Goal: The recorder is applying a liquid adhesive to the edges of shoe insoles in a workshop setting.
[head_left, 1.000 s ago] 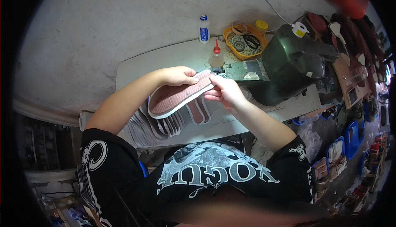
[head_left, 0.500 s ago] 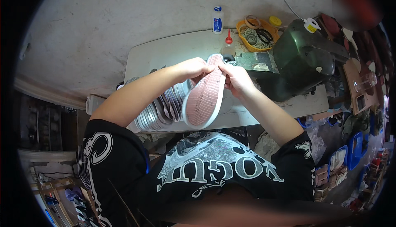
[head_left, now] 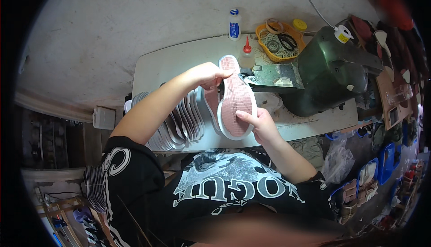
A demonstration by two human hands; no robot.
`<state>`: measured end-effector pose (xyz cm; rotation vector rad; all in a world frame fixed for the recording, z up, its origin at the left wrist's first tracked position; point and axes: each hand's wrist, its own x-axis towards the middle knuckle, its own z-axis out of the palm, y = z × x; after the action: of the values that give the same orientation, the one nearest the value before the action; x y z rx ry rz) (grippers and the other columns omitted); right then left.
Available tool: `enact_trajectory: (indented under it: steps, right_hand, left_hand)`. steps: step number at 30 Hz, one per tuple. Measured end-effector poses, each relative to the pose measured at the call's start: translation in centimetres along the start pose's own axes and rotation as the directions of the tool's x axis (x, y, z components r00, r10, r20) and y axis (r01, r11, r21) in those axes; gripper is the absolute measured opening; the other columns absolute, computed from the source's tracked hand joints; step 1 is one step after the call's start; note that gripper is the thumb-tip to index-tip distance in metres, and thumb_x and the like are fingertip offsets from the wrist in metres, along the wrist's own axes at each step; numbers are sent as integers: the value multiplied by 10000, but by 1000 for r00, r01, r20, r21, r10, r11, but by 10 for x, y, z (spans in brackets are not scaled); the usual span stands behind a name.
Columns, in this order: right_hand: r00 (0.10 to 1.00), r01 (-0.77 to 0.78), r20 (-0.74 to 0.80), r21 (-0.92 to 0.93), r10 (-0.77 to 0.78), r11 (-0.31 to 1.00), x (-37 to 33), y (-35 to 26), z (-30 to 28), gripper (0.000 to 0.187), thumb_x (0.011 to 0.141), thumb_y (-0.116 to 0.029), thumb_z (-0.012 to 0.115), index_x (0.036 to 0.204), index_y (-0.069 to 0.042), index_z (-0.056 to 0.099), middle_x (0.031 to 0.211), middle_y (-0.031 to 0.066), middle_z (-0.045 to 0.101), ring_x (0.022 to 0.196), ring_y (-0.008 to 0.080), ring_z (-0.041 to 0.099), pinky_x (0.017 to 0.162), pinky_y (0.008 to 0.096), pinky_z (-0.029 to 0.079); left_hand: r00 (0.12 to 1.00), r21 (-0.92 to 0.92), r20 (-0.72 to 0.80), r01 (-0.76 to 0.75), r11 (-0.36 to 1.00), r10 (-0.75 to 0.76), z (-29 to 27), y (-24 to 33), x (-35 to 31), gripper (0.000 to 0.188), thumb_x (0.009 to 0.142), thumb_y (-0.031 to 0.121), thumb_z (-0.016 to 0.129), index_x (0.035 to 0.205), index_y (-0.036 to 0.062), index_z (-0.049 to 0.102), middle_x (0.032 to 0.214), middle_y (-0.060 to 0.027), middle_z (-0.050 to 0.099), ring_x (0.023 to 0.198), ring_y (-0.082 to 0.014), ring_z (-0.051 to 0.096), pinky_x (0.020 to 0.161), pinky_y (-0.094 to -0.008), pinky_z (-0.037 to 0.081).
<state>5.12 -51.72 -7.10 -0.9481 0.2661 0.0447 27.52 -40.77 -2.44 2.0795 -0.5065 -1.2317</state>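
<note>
A pink shoe insole with a white rim is held above the near part of the table, its narrow end pointing away from me. My left hand grips the narrow end, thumb on the pink face. Lower down, my right hand pinches the right edge of the wide end, its thumb lying on the pink side. Behind the insole's left edge, part of a second pink piece with a pale rim shows; the rest of it is hidden. A row of stacked grey and white insoles lies left of my hands.
A dark green sewing machine stands at right on the pale table. Behind are a red-tipped clear bottle, a white and blue bottle and a yellow basket of cords and rings. Blue crates sit at right.
My right hand has slid from the insole's narrow end down to its wide end. The insole has turned more upright and shifted right, uncovering the second piece behind it.
</note>
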Motion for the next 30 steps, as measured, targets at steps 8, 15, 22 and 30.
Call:
enact_trajectory:
  steps: [8,15,22,30]
  right_hand:
    - [988,124,-110,119,-111,985,49,3,17,306,852,-170,651,1064,49,618,985,82,649,872,127,601,810,273,464]
    - [988,-134,-62,126,142,983,37,-7,26,385,860,-235,642,1125,29,552,943,93,640,781,137,634,600,257,542]
    - [988,-116,-87,102,125,988,39,7,37,361,857,-221,620,1078,56,552,842,141,658,725,196,672,609,279,562]
    - [983,42,-184,219,-1,975,61,1,42,307,907,-182,541,1100,56,550,872,157,669,734,203,679,626,266,555]
  left_hand:
    - [971,-336,-122,-237,912,207,3,-16,12,541,790,472,674,1048,3,597,939,-58,601,773,-118,535,649,-215,403]
    - [976,-580,62,-136,803,210,11,-10,-4,505,731,198,764,1116,-45,545,1039,-110,636,910,-171,627,899,-303,450]
    - [995,-408,-38,-98,908,90,-5,-9,14,665,681,265,795,1175,-81,514,1142,-178,587,1074,-257,571,974,-328,406]
    - [803,95,409,-509,855,433,-51,22,59,623,704,227,789,1236,43,521,1250,-117,522,1167,-194,478,1006,-324,369]
